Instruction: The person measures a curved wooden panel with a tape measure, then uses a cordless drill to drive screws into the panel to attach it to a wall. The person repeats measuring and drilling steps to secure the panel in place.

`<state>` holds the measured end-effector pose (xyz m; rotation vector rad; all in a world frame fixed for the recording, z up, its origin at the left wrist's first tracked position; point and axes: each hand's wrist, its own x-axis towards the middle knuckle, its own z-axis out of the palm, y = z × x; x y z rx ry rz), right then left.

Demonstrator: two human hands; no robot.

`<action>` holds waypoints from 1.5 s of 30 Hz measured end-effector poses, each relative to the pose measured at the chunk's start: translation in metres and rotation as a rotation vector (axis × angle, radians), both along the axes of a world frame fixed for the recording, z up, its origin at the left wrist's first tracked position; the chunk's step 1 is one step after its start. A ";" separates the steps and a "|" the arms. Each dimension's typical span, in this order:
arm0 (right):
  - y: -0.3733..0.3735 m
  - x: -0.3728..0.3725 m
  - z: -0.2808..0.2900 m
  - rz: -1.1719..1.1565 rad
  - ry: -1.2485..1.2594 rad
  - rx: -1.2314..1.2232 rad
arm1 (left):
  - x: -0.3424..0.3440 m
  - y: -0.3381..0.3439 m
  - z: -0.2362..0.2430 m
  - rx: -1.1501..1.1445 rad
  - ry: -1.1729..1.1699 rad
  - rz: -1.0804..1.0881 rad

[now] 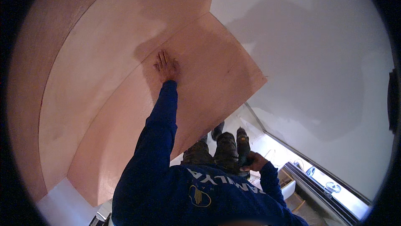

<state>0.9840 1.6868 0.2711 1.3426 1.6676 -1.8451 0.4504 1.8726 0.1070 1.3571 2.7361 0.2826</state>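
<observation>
left hand (167, 66): open palm pressed flat on plywood panel (200, 79), held against the white wall (317, 59).
right hand (255, 161): closed around cordless drill (243, 144), low near trousers.
advice: keep pressure even so the panel stays seated.

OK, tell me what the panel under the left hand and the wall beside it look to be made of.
The panel under the left hand looks like plywood: pinkish-tan face, faint grain, matte and unfinished, with a thin straight edge. The wall looks like smooth white-painted plaster or board, though the view cannot settle which; its surface is even and slightly glossy.
</observation>
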 end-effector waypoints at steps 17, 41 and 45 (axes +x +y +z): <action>0.198 -0.233 0.045 0.839 -0.129 0.556 | -0.043 -0.077 0.032 0.377 -0.552 0.226; 0.142 -0.378 0.062 1.525 -0.465 1.343 | 0.124 -0.489 0.042 2.285 -0.939 1.592; 0.157 -0.358 0.056 1.414 -0.579 1.384 | 0.112 -0.518 0.050 2.436 -0.929 1.508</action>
